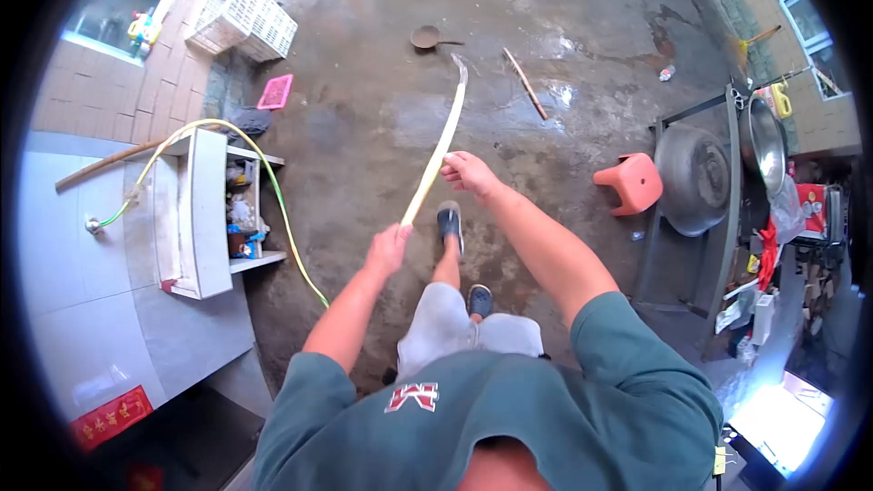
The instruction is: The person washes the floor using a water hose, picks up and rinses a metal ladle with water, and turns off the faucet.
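My left hand (pixel 387 250) is wrapped round a pale yellow hose (pixel 435 164), which stretches forward from my grip. At the hose's far end, clear water (pixel 462 64) comes out above the wet floor. My right hand (pixel 469 174) is just right of the hose's middle, its fingers loosely bent and not wrapped round it. Whether its fingertips touch the hose is hard to make out. A yellow-green length of hose (pixel 289 227) runs from a wall tap (pixel 93 225) down to the floor at my left.
Ahead on the floor are a round pan with a handle (pixel 425 36), a stick (pixel 526 85) and a pink tray (pixel 275 91). A coral stool (pixel 629 185) and large metal basin (pixel 693 180) stand right. White crates (pixel 250 18) and an open white cabinet (pixel 211 214) are left.
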Motion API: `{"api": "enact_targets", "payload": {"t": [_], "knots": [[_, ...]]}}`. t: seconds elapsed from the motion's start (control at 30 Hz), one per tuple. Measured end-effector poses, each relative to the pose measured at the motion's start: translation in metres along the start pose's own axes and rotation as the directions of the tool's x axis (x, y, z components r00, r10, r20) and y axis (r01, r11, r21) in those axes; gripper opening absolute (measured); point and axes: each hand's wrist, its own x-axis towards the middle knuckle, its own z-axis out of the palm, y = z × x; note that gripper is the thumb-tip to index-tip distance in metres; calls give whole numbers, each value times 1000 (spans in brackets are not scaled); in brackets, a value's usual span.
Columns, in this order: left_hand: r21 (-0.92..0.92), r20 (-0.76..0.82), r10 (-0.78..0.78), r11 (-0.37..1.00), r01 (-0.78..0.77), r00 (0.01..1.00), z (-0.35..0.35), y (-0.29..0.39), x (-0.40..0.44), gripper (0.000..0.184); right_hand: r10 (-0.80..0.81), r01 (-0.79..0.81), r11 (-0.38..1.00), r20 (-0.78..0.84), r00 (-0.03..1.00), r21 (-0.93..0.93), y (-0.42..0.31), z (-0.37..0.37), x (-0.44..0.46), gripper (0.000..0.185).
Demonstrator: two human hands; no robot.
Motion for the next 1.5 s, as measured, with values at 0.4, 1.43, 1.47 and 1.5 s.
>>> {"api": "enact_targets", "payload": {"t": [0.4, 1.43, 1.47, 1.5], "knots": [[60, 142, -78, 996, 70, 987, 7, 89, 232, 62, 515, -573, 802, -683, 519, 169, 96, -339, -213, 18], [242, 275, -519, 852, 464, 810, 258, 446, 541, 58, 138, -213, 960, -356, 924, -181, -350, -802, 218, 23], [230, 288, -535, 844, 484, 795, 268, 450, 561, 58, 153, -238, 944, -335, 930, -228, -360, -803, 237, 24], [222, 301, -559, 829, 514, 772, 276, 454, 576, 57, 180, -267, 924, -306, 935, -273, -365, -800, 249, 24]]}}
